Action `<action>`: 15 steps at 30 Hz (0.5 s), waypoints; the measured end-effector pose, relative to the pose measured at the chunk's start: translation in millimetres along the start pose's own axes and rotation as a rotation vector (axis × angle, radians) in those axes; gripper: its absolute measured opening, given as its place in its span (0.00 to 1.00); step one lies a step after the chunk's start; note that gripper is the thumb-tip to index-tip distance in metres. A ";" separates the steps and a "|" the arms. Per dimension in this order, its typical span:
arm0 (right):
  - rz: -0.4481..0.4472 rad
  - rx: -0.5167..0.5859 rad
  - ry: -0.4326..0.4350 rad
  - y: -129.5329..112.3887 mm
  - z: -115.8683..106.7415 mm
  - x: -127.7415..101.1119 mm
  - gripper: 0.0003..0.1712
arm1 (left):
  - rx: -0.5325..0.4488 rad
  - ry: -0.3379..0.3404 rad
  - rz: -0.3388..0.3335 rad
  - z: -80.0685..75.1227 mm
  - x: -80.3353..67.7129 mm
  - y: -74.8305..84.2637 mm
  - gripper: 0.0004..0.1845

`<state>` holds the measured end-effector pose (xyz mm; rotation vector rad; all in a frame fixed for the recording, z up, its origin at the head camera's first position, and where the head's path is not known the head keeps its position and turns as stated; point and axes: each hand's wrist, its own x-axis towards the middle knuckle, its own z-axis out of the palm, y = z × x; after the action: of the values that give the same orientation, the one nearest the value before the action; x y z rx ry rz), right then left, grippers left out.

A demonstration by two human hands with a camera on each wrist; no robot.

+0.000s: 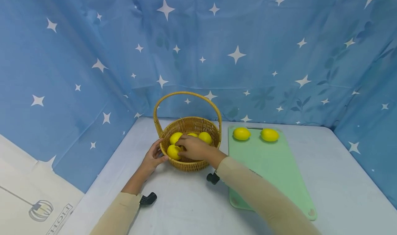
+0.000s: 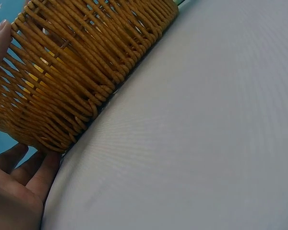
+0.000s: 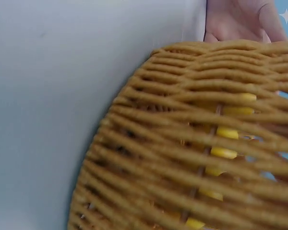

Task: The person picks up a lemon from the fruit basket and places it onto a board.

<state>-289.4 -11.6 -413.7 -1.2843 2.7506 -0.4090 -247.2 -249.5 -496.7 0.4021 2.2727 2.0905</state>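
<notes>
A wicker basket (image 1: 189, 165) with a tall arched handle stands on the table and holds several yellow lemons. My left hand (image 1: 152, 158) grips its left side, thumb at the rim and fingers against the outer wall; in the left wrist view those fingers (image 2: 41, 175) reach low on the weave. My right hand (image 1: 196, 148) is inside the basket, its thumb and fingers bent at the right side of the front-left lemon (image 1: 173, 152), which it pinches. Behind that one lies another lemon (image 1: 175, 138), and a further lemon (image 1: 205, 137) sits at the right. The basket's wall hides the right hand in the right wrist view.
To the right of the basket lies a green cutting board (image 1: 263, 169), partly under the right sleeve. Near its far edge rest a left lemon (image 1: 241, 133) and a right lemon (image 1: 270, 135). A blue star-patterned curtain (image 1: 198, 55) hangs behind the white-covered table (image 1: 183, 207).
</notes>
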 end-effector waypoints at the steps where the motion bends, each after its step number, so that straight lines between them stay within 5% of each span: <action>1: 0.007 0.008 -0.008 -1.1 0.9 1.1 0.26 | 0.000 -0.004 0.003 -0.1 0.1 -0.3 0.42; 15: 0.072 0.028 -0.095 -14.0 10.8 12.7 0.31 | 0.001 0.004 -0.001 0.6 -1.1 0.5 0.41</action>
<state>-285.2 -32.1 -419.8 -1.1637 2.6928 -0.3696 -245.9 -249.2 -496.4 0.3977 2.2759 2.0915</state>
